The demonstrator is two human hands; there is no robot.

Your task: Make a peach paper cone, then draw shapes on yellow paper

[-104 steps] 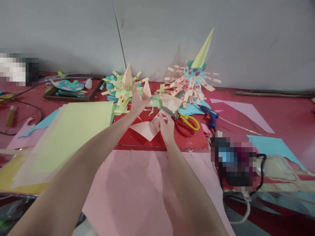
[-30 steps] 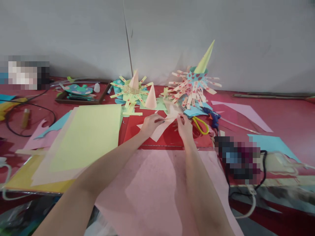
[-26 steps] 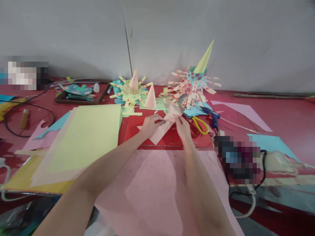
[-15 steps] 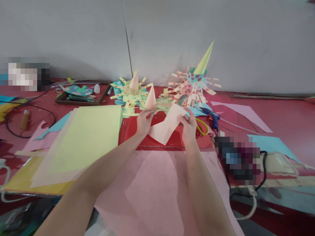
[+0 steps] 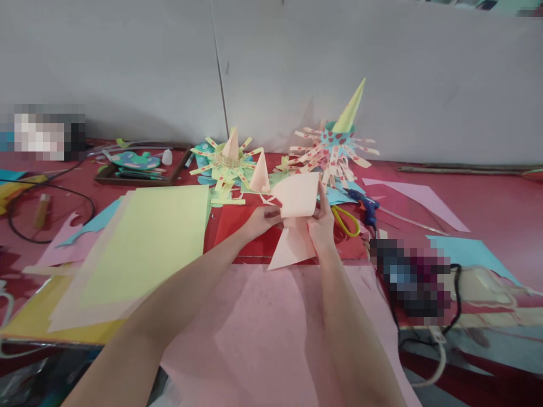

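A peach paper piece [image 5: 294, 223] is lifted above the red sheet [image 5: 237, 229], curled at the top with a pointed flap hanging down. My left hand [image 5: 261, 217] pinches its left edge and my right hand [image 5: 322, 223] grips its right side, fingers closed on it. Just behind stands a small peach cone [image 5: 259, 172]. Yellow-handled scissors [image 5: 345, 219] lie right of my right hand.
Two spiky paper crafts [image 5: 227, 161] [image 5: 339, 144] stand near the wall. A blue glue gun [image 5: 365, 203] lies beside the scissors. A yellow-green sheet [image 5: 144, 237] lies left, a pink sheet [image 5: 254, 333] in front, a tray [image 5: 136, 167] at back left, cables [image 5: 424, 339] at right.
The peach paper, flat on the red sheet a second ago, has been lifted by both hands and curled toward me. Earlier my left hand was raised open.
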